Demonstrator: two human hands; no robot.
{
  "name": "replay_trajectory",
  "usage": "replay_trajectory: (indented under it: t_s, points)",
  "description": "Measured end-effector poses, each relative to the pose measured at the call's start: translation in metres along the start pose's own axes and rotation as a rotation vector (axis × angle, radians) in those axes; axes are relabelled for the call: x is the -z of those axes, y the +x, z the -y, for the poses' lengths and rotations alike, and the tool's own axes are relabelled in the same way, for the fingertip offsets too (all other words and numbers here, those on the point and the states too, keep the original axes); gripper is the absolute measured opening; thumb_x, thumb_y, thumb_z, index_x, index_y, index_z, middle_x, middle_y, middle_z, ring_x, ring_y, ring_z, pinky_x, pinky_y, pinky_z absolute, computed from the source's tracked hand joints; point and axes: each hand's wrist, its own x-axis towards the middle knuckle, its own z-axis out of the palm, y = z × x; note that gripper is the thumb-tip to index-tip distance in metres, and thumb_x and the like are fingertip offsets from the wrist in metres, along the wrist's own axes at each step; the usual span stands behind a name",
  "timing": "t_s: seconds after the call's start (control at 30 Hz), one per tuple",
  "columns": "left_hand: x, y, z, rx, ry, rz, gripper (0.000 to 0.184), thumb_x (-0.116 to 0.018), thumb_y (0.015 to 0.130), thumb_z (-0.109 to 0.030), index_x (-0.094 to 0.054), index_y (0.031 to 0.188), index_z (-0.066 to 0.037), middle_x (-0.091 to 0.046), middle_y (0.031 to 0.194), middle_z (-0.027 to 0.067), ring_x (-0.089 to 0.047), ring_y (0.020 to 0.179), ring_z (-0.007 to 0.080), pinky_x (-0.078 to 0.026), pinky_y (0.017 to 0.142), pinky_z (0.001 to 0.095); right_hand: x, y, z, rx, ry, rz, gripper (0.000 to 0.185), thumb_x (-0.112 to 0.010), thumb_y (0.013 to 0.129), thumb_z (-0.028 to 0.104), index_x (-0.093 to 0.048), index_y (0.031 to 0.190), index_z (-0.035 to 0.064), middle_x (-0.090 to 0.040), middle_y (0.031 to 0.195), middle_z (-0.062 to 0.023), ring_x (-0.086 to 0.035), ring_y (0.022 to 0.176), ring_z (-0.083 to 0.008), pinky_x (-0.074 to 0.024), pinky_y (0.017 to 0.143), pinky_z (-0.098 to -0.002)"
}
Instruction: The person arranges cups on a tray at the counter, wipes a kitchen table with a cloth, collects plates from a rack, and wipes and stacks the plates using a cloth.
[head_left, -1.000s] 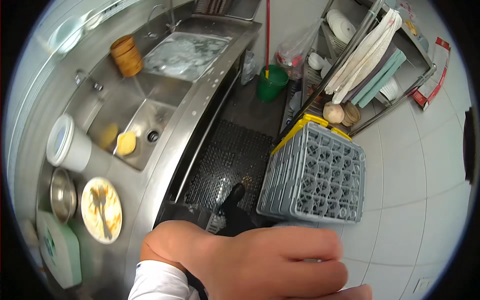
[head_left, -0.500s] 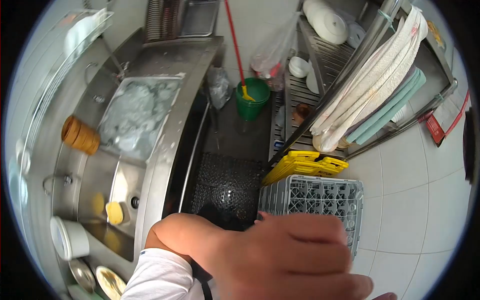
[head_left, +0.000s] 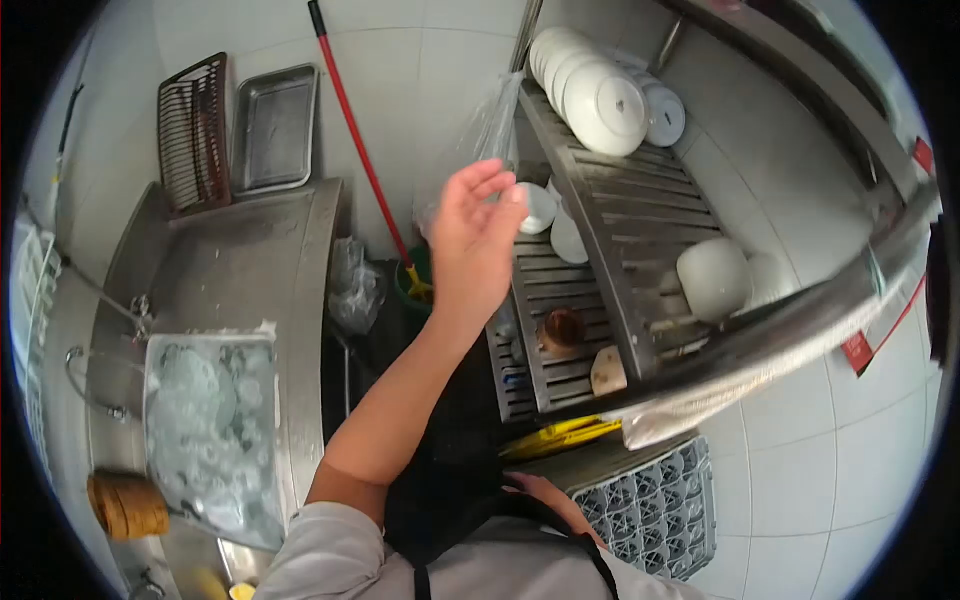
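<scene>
My left hand (head_left: 478, 230) is raised in front of the lower shelf, its fingers loosely bent and apart, with nothing in them. Behind its fingertips are a white bowl (head_left: 537, 210) and a clear plastic bag (head_left: 490, 135), and I cannot tell whether it touches either. Low by my dark apron (head_left: 440, 500), part of my right hand (head_left: 540, 490) shows, its fingers mostly hidden. Just beyond it stands a grey glass rack (head_left: 650, 510).
White plates (head_left: 605, 105) lean in a row on the slatted metal shelf (head_left: 640, 190). A white container (head_left: 713, 278) sits nearer. To the left, a sink basin (head_left: 210, 440) holds foamy water, beside stacked bamboo steamers (head_left: 128, 505). A red-handled mop (head_left: 365, 150) stands in a green bucket (head_left: 412, 285).
My left hand has moved away from close to the camera, out toward the shelf. The view has shifted, showing more of the shelf and less of the near sink.
</scene>
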Motion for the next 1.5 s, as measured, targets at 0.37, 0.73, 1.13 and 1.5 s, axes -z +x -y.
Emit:
replay_trajectory:
  t_s: [0.37, 0.73, 1.13, 1.5]
  points:
    - [-0.082, 0.200, 0.266, 0.279, 0.185, 0.127, 0.070, -0.074, 0.089, -0.027, -0.041, 0.138, 0.008, -0.054, 0.133, 0.0223, -0.059, 0.106, 0.0250, -0.047, 0.094, 0.0366, 0.190, 0.046, 0.200, 0.647, 0.907, -0.071, 0.099, -0.055, 0.084, 0.074, -0.040, 0.144, -0.0037, -0.052, 0.139, -0.0228, -0.051, 0.130, -0.0335, -0.0350, 0.112, -0.0460]
    - [-0.115, 0.309, 0.362, 0.430, -0.157, 0.036, 0.033, -0.068, 0.093, -0.016, -0.057, 0.115, 0.007, -0.064, 0.109, 0.0116, -0.059, 0.096, 0.0179, -0.046, 0.084, 0.0320, 0.267, 0.087, 0.275, 0.832, 1.032, -0.621, 0.100, -0.040, 0.080, 0.086, -0.058, 0.119, -0.0045, -0.064, 0.115, -0.0269, -0.061, 0.109, -0.0351, -0.0438, 0.100, -0.0458]
    - [-0.096, 0.349, 0.381, 0.648, -0.562, 0.420, 0.029, -0.066, 0.094, -0.007, -0.059, 0.121, 0.000, -0.066, 0.115, 0.0089, -0.061, 0.103, 0.0161, -0.047, 0.091, 0.0317, 0.318, 0.151, 0.309, 1.066, 1.031, -0.822, 0.100, -0.036, 0.082, 0.086, -0.059, 0.121, -0.0027, -0.064, 0.113, -0.0273, -0.062, 0.105, -0.0370, -0.0450, 0.095, -0.0475]
    - [-0.084, 0.335, 0.349, 0.306, -0.203, 0.802, 0.023, -0.068, 0.089, -0.005, -0.064, 0.111, 0.003, -0.073, 0.102, 0.0106, -0.067, 0.091, 0.0143, -0.053, 0.081, 0.0318, 0.372, 0.100, 0.362, 0.607, 0.222, -1.616, 0.069, -0.073, 0.082, 0.058, -0.064, 0.108, -0.0049, -0.068, 0.110, -0.0207, -0.064, 0.103, -0.0298, -0.0447, 0.097, -0.0437]
